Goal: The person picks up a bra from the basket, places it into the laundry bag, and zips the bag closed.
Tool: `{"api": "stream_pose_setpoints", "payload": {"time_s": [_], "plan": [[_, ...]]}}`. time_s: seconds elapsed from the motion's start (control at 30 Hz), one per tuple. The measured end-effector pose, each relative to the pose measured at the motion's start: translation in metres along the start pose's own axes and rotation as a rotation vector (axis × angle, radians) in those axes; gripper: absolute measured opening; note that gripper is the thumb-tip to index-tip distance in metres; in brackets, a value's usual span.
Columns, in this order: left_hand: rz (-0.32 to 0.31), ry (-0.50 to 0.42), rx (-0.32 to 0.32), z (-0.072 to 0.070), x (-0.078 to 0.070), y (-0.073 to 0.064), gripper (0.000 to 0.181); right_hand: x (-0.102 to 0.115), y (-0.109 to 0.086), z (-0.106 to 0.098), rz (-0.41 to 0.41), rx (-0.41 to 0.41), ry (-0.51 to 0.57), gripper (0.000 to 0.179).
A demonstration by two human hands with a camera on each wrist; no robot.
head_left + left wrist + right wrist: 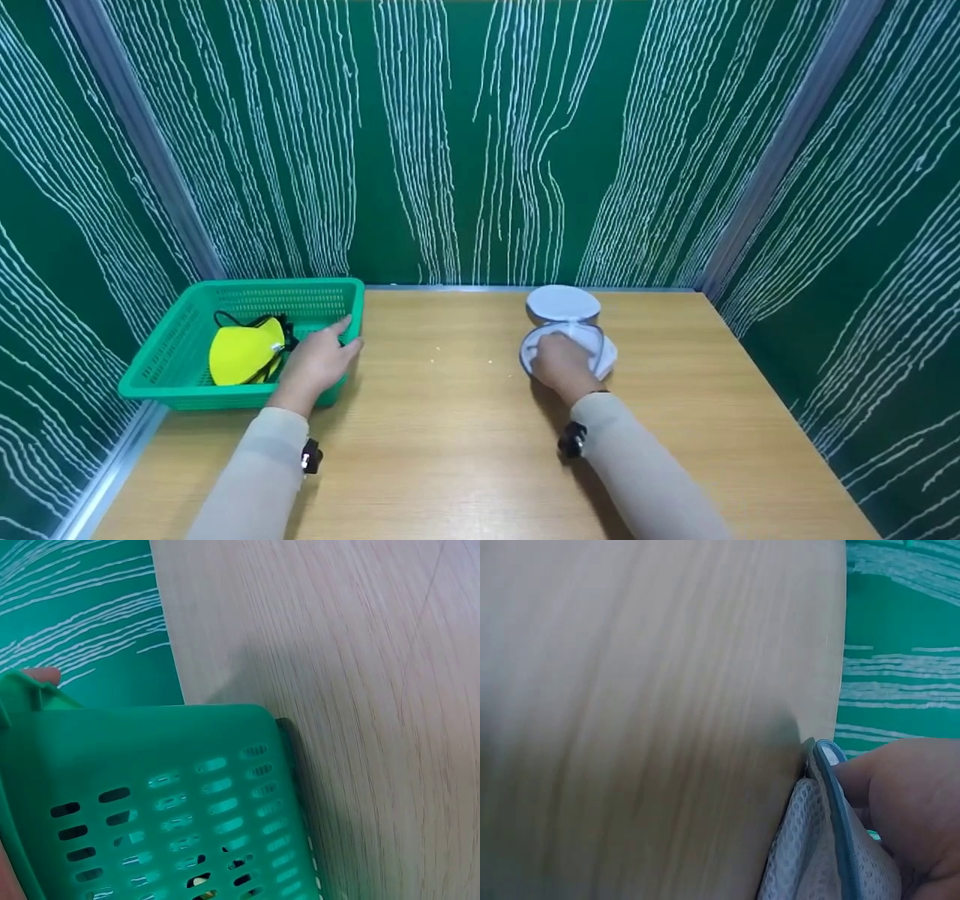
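Observation:
My left hand (319, 364) grips the right-hand rim of a green plastic basket (191, 391). A bright yellow item (241, 352) with black straps lies inside the basket; its exact kind is unclear. In the left wrist view, a fingertip (45, 675) shows over the rim of the perforated basket (187, 724). On the right of the table, my right hand (561, 364) is at the mouth of a white mesh pouch (606, 360) with blue-grey edging, its round lid (562, 304) folded back. Up close, the right hand (919, 810) pinches the pouch's edging (840, 817); some fingers are hidden.
A wooden table (450, 450) lies under everything, with a few tiny pale specks (490, 362) near its middle. Green panels (510, 150) with white wavy lines stand behind and at both sides. Grey metal posts (142, 127) mark the corners.

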State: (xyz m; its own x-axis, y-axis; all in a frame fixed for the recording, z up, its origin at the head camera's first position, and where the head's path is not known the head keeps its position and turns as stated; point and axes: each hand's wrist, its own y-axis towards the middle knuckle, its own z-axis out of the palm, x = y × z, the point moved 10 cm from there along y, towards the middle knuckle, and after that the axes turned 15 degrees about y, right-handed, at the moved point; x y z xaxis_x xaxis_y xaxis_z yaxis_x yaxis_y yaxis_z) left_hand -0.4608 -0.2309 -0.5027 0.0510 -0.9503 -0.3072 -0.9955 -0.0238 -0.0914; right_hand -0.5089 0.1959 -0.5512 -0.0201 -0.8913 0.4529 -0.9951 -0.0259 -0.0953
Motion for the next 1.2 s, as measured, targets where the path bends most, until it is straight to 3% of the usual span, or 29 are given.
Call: {"api": "stream_pose_setpoints", "payload": {"time_s": [0.27,0.53,0.9,1.2], "plan": [[0.005,-0.006,0.003,-0.001,-0.001,0.001,0.074,0.027,0.002,0.018,0.002,0.033,0.017,0.018],[0.019,0.02,-0.011,-0.003,-0.003,0.0,0.073,0.057,-0.006,0.026,-0.086,0.003,-0.046,0.017],[-0.007,0.01,0.027,0.0,0.0,0.0,0.074,0.089,-0.015,0.046,-0.147,0.02,-0.115,0.021],[-0.011,-0.006,0.034,0.001,0.001,-0.001,0.074,0.113,-0.027,0.053,-0.246,-0.008,-0.099,0.018]]}}
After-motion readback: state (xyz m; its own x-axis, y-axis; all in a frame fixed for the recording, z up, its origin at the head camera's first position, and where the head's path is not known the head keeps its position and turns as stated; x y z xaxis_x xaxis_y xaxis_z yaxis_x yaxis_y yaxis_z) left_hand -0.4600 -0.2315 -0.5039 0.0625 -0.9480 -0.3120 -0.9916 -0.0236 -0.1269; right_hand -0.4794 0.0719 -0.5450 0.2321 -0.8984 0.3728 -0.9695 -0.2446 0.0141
